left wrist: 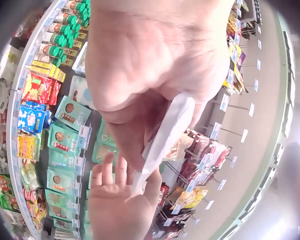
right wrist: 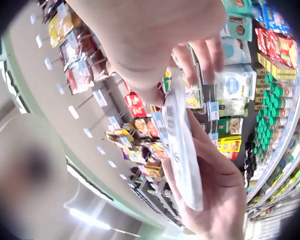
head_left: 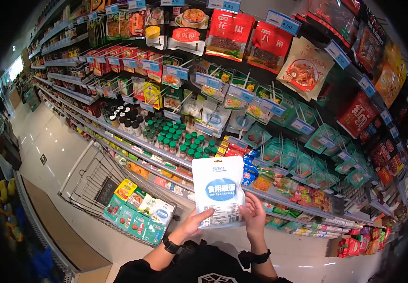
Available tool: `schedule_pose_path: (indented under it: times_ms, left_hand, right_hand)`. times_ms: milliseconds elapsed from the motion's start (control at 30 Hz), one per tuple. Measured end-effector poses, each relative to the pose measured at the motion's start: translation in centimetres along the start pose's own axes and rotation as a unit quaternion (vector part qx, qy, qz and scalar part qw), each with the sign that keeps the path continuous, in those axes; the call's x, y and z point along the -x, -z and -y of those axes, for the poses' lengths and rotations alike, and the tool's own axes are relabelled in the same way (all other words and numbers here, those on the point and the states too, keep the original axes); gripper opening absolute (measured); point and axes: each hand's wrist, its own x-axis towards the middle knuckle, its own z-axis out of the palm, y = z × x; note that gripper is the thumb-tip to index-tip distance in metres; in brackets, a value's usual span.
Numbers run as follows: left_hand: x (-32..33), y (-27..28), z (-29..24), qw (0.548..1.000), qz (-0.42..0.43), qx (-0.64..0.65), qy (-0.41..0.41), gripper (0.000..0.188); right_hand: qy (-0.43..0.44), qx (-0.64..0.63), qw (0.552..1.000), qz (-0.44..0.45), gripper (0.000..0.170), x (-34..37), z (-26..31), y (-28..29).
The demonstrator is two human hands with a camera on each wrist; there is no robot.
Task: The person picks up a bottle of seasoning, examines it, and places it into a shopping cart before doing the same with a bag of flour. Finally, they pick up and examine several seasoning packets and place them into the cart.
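Upright before the person's chest is a white bag of edible alkali powder [head_left: 218, 191], its blue oval label and barcode facing the head camera. The left hand [head_left: 194, 220] grips its lower left part, thumb across the front and fingers behind. At the lower right edge, the right hand [head_left: 254, 214] touches the bag with its thumb side. In the left wrist view, the right hand's fingers [left wrist: 109, 172] stand loosely extended beside the bag's edge. Seen nearly edge-on, the bag [right wrist: 182, 145] lies between the left hand's thumb and fingers in the right wrist view.
A wire shopping cart [head_left: 83, 177] stands at left, with green packets [head_left: 135, 224] and other bags inside. Ahead runs a long shelf with green-capped jars [head_left: 171, 141], hanging spice packets [head_left: 230, 35] and price tags. Left of the cart is a tiled aisle floor [head_left: 57, 151].
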Motion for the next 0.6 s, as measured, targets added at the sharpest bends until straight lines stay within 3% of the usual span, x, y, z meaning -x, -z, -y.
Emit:
schedule_pose_path:
  times_ms: [33, 67, 100, 133, 200, 267, 333, 600]
  left_hand:
    - [0.0, 0.5, -0.6, 0.999, 0.016, -0.024, 0.015, 0.053]
    - [-0.1, 0.9, -1.1, 0.998, 0.032, -0.048, 0.029, 0.052]
    - [-0.3, 1.0, -1.6, 0.998, 0.052, -0.030, 0.037, 0.053]
    - [-0.4, 1.2, -2.2, 0.997, 0.052, -0.029, 0.043, 0.053]
    - [-0.8, 1.6, -3.3, 0.968, 0.110, -0.220, 0.048, 0.052]
    - [-1.2, 1.2, -3.6, 0.964, 0.121, -0.235, 0.030, 0.048]
    - [-1.8, 1.1, -3.6, 0.954, 0.074, -0.289, 0.020, 0.045]
    - [-4.9, 0.4, -3.8, 0.953, -0.059, -0.283, -0.085, 0.034]
  right_hand:
    - [-0.119, -0.134, 0.981, 0.079, 0.049, -0.6, -0.1, 0.2]
    - [-0.232, -0.265, 0.924, 0.152, 0.042, -1.0, -0.3, 0.4]
    - [-0.253, -0.270, 0.915, 0.160, 0.033, -1.1, -0.6, 0.3]
    - [-0.256, -0.270, 0.915, 0.156, 0.033, -1.2, -0.8, 0.0]
    - [-0.245, -0.280, 0.916, 0.149, 0.029, -1.5, -1.2, -0.8]
    - [-0.263, -0.261, 0.919, 0.136, 0.027, -2.0, -0.9, -1.4]
    - [-0.263, -0.257, 0.922, 0.119, 0.025, -2.4, -0.9, -1.8]
    - [-0.250, -0.253, 0.930, 0.090, 0.025, -5.1, -2.6, -2.2]
